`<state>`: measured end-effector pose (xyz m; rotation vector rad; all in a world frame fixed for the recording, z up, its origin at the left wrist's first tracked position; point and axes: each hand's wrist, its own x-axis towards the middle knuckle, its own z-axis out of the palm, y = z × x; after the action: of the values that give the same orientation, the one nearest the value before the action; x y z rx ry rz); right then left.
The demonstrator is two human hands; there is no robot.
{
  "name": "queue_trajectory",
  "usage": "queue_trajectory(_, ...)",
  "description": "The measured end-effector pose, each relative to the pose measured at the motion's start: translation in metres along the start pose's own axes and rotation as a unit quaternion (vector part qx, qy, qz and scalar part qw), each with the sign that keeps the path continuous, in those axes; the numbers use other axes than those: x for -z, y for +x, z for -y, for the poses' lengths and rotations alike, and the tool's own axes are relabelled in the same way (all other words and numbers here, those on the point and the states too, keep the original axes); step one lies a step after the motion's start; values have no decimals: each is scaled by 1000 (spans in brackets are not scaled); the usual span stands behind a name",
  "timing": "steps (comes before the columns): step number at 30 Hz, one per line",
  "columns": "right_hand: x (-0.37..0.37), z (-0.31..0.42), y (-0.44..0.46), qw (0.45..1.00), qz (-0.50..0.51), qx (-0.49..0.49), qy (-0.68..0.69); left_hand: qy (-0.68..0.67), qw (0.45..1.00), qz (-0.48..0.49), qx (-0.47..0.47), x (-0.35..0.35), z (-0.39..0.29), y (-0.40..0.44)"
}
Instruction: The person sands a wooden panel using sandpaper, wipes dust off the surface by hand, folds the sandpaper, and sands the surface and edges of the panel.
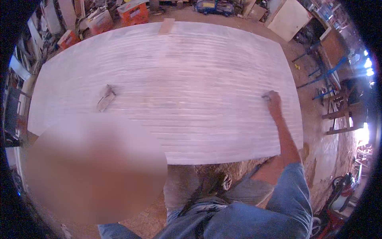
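A large pale board (223, 79) with many parallel horizontal ridges or grooves lies in front of me. My right hand (274, 101) rests on its right part, fingers closed around something small and dark that I cannot make out. My bare right forearm reaches up from a blue sleeve at the lower right. On the board's left part lies a small greyish-brown item (106, 98), possibly a block or folded piece. A large blurred oval covers the lower left, and my left hand does not show.
Orange boxes (134, 12) stand beyond the far left edge, with a blue case (215, 6) further right. A brown strip (166, 26) lies at the board's far edge. Wooden and blue-framed furniture (340, 115) stands at right; a red and black machine (342, 199) is lower right.
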<state>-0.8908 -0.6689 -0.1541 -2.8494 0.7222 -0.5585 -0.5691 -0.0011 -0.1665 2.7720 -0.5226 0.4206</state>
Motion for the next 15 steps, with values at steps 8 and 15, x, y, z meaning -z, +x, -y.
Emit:
queue_trajectory(8, -117, 351, 69, 990, 6, 105, 92, -38, 999, -19, -23, -5, -2, -4)
queue_trajectory(15, -54, 215, 50, 986, 94, 137, 29, -5, 998, -34, -61, -4, 3, -7)
